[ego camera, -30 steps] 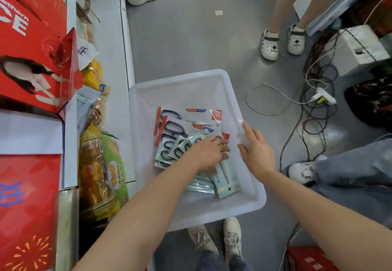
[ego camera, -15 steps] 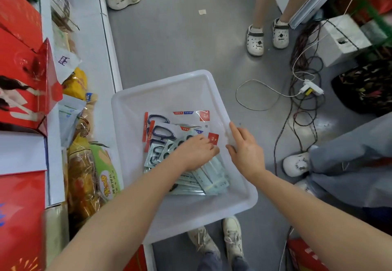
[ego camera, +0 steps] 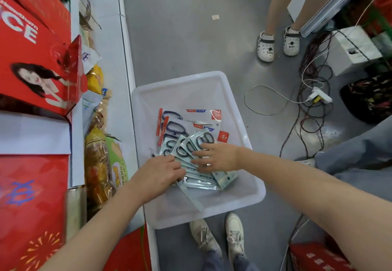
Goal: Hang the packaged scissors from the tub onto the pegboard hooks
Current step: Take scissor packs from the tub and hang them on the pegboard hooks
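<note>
A translucent white tub (ego camera: 250, 196) sits on the grey floor at my feet. Inside lies a loose heap of packaged scissors (ego camera: 191, 141): pale teal cards nearer me, clear packs with red labels farther back. Both hands are down in the tub on the heap. My left hand (ego camera: 161, 173) curls over the near-left edge of the teal packs, fingers closed on them. My right hand (ego camera: 214, 157) lies flat with spread fingers on top of the teal packs. No pegboard or hooks are in view.
A white shelf (ego camera: 110, 62) runs along the left with red gift boxes (ego camera: 31, 54) and bagged snacks (ego camera: 101, 164). Another person's feet in white clogs (ego camera: 277, 43) stand on the far floor. Tangled cables and a power strip (ego camera: 318, 98) lie at the right.
My right hand has moved left from the tub's right wall onto the teal packs. My left hand has slid toward the near-left edge of the heap.
</note>
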`<state>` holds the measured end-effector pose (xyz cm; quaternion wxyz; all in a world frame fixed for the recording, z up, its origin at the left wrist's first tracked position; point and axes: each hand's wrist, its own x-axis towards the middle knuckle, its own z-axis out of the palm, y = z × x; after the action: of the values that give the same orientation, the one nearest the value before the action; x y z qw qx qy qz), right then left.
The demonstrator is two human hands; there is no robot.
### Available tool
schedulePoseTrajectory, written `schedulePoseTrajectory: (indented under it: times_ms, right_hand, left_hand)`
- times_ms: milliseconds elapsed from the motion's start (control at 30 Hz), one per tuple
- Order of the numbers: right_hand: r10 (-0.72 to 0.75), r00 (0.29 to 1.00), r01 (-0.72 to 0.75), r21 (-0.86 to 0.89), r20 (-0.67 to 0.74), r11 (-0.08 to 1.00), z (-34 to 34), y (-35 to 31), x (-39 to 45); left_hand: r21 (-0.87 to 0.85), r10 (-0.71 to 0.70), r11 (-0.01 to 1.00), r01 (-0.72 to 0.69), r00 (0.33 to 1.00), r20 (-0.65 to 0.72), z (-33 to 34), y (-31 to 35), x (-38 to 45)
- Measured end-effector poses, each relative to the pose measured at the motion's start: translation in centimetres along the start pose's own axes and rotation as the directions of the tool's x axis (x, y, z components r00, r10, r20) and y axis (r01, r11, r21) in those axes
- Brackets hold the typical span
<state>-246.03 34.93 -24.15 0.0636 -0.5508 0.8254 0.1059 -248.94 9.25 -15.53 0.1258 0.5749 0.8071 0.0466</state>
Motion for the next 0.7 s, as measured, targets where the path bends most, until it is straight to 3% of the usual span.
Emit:
schedulePoseTrajectory:
  times_ms: [300, 400, 467, 567, 633, 700]
  right_hand:
    - [-0.150, 0.988, 0.150, 0.016, -0.024, 0.989, 1.0, 1.8, 1.8]
    - [-0.114, 0.989, 0.121, 0.074, -0.091, 0.990, 0.4, 3.3, 2.2]
    - [-0.042, 0.995, 0.055, 0.154, -0.088, 0.986, -0.3, 3.9, 2.6]
    - [0.227, 0.974, -0.215, 0.253, -0.018, 0.943, -1.1, 4.5, 3.4]
    - [0.505, 0.862, -0.465, 0.457, 0.040, 0.758, -2.2, 4.7, 3.9]
    - [0.704, 0.685, -0.638, 0.619, 0.185, 0.459, -3.1, 4.5, 4.4]
  left_hand:
    - [-0.162, -0.146, 0.980, 0.114, 0.969, -0.197, 1.0, 0.5, -1.7]
    - [-0.299, -0.296, 0.931, 0.210, 0.912, -0.284, 0.9, 0.3, -2.1]
    - [-0.521, -0.491, 0.802, 0.293, 0.819, -0.297, 0.5, 0.5, -2.3]
    - [-0.833, -0.796, 0.423, 0.356, 0.585, -0.153, -0.5, 0.9, -2.2]
    - [-0.903, -0.909, 0.234, 0.360, 0.410, -0.072, -0.8, 0.5, -1.8]
    - [-0.955, -0.957, 0.083, 0.286, 0.290, 0.004, -0.9, 0.0, -1.7]
